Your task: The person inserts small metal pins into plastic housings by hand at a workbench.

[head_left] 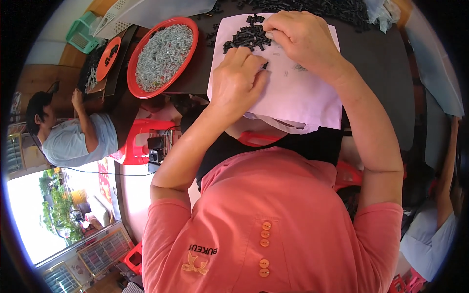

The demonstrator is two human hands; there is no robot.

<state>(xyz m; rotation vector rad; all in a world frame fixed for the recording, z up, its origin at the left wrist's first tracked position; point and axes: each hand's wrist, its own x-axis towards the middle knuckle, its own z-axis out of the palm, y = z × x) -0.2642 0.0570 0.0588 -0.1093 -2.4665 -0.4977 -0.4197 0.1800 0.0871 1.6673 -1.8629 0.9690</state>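
Observation:
A white sheet (283, 100) lies on the dark table in front of me, its near edge hanging over. On its far left part sits a loose pile of small black plastic pieces (250, 36). My left hand (238, 80) is closed just nearer than the pile, with a small black piece (265, 65) showing between thumb and fingers. At the pile's right edge, my right hand (303, 41) is pinched; its fingers hide what they hold, if anything. Beside the right wrist, some tiny clear-grey bits (299, 67) lie on the sheet.
Left of the sheet stands a red round tray (194, 49) full of small clear pieces. More black pieces (312, 6) are heaped along the table's far side, near a clear plastic bag (383, 14). A co-worker (80, 136) sits at the left; another person's arm (447, 166) shows at the right.

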